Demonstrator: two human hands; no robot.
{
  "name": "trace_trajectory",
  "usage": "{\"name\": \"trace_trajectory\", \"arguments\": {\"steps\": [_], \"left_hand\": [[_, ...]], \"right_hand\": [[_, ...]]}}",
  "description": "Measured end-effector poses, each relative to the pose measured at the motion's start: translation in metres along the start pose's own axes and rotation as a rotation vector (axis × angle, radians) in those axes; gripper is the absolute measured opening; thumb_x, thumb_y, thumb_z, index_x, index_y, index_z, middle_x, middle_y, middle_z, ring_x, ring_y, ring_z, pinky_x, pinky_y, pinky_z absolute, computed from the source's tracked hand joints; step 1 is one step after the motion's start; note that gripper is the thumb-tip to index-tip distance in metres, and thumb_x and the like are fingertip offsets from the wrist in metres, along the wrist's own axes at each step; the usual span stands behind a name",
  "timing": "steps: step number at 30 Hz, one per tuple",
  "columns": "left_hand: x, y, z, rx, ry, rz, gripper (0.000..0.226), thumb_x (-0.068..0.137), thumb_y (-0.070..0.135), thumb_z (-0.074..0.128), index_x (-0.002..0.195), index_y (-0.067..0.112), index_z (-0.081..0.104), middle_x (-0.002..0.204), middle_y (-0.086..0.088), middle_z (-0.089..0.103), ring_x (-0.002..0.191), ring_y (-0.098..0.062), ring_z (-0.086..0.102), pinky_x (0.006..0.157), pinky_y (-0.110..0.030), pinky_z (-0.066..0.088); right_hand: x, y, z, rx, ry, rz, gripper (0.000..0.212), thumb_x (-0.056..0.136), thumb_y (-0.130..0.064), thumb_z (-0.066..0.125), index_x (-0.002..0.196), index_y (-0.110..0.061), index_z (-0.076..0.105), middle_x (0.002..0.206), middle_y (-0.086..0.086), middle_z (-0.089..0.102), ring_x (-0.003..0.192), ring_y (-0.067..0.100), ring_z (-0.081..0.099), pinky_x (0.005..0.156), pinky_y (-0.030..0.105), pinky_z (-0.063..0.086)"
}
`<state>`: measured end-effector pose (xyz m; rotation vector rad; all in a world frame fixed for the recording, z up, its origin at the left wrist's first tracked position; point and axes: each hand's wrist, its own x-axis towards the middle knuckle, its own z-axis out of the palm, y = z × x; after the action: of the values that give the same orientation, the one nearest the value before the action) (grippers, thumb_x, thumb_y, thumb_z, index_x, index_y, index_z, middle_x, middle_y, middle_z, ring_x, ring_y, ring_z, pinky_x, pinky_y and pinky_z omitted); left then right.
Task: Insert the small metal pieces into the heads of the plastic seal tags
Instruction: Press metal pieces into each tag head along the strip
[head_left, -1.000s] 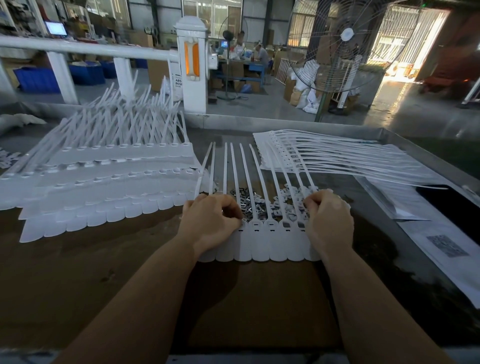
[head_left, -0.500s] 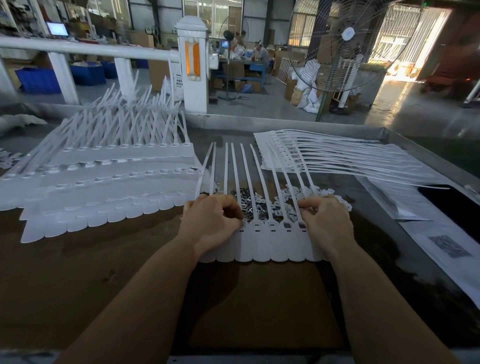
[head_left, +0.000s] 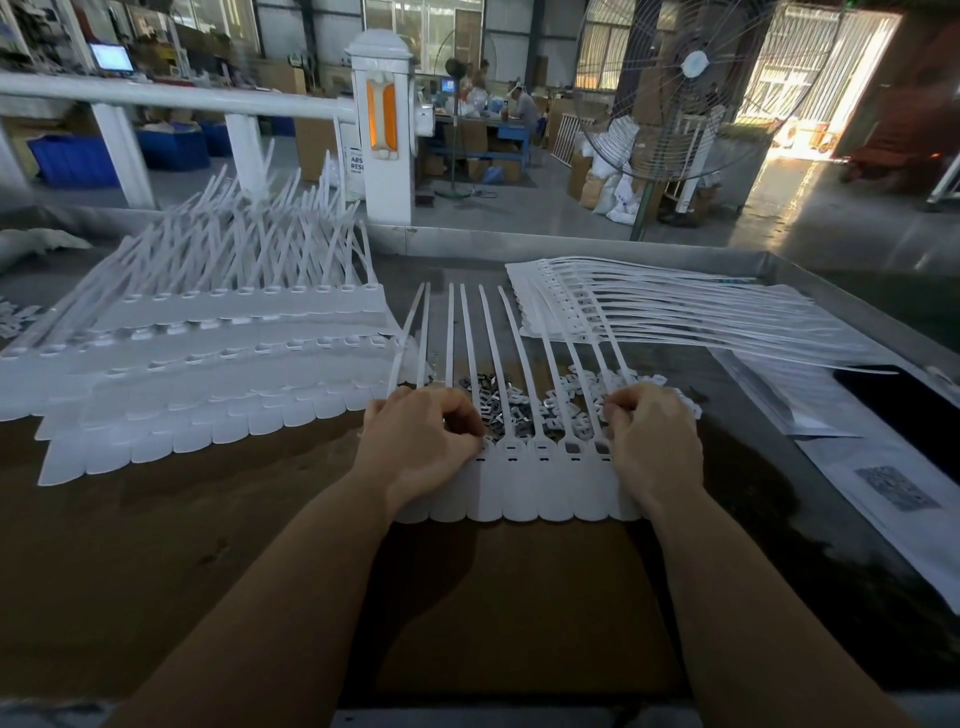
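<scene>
Filling in progress: strip of joined seal tags lies near the front edge of the worktable, straps pointing away. Two heads on its right show dark inserts; two middle heads look unfilled; the rest are hidden under the hands. Left hand and right hand, fingers curled, press on the strip's ends; whether either pinches a piece, cannot tell. Loose metal pieces lie heaped just behind, under the straps. Stacked strips at left, another pile at right rear. No containers on the table.
</scene>
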<state>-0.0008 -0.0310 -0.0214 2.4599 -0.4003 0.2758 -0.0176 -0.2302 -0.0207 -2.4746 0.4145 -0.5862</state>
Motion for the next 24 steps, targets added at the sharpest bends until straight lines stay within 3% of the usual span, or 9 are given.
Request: {"name": "trace_trajectory", "arguments": {"steps": [3,6,10,15,18,24], "left_hand": [[-0.001,0.0,0.0,-0.004,-0.002,0.001,0.022,0.08,0.03,0.066,0.066,0.041,0.052,0.079,0.024,0.053,0.093,-0.008,0.048,0.08,-0.028,0.018],[-0.001,-0.001,0.001,-0.008,0.007,-0.006,0.023,0.079,0.03,0.066,0.065,0.041,0.052,0.08,0.024,0.054,0.093,-0.008,0.048,0.079,-0.028,0.018],[0.0,-0.001,0.001,-0.006,0.008,-0.004,0.024,0.079,0.03,0.066,0.064,0.042,0.052,0.08,0.024,0.054,0.092,-0.008,0.048,0.08,-0.028,0.018],[0.0,-0.001,0.001,-0.018,0.008,-0.007,0.023,0.079,0.03,0.066,0.064,0.042,0.053,0.079,0.024,0.054,0.091,-0.007,0.047,0.077,-0.028,0.017],[0.001,-0.001,0.001,-0.016,0.008,-0.008,0.024,0.079,0.03,0.066,0.064,0.042,0.052,0.079,0.024,0.054,0.091,-0.007,0.047,0.078,-0.028,0.017],[0.0,-0.001,0.001,-0.016,0.007,0.002,0.022,0.079,0.03,0.066,0.066,0.041,0.053,0.081,0.022,0.056,0.093,-0.008,0.049,0.08,-0.029,0.019]], "right_hand": [[-0.001,-0.001,-0.002,0.137,0.106,-0.024,0.009,0.094,-0.017,0.051,0.098,-0.015,0.059,0.093,-0.004,0.053,0.096,0.02,0.056,0.09,0.042,0.045],[-0.003,-0.002,-0.004,0.24,0.133,-0.08,0.012,0.093,-0.014,0.053,0.102,-0.012,0.061,0.088,-0.007,0.055,0.089,0.015,0.058,0.079,0.027,0.045],[-0.003,-0.004,-0.005,0.277,0.105,-0.141,0.017,0.093,-0.013,0.054,0.105,-0.012,0.066,0.092,-0.004,0.061,0.087,0.013,0.059,0.079,0.03,0.051],[-0.006,-0.007,-0.005,0.354,0.064,-0.224,0.012,0.094,-0.013,0.051,0.096,-0.013,0.063,0.084,-0.002,0.06,0.073,0.009,0.053,0.066,0.023,0.044],[-0.009,-0.009,-0.005,0.379,-0.004,-0.233,0.011,0.094,-0.012,0.05,0.092,-0.016,0.061,0.077,0.0,0.06,0.067,0.011,0.056,0.061,0.025,0.048],[-0.008,-0.012,-0.009,0.485,-0.11,-0.199,0.014,0.088,-0.007,0.059,0.094,-0.016,0.068,0.08,-0.005,0.065,0.073,0.006,0.063,0.065,0.011,0.051]]}}
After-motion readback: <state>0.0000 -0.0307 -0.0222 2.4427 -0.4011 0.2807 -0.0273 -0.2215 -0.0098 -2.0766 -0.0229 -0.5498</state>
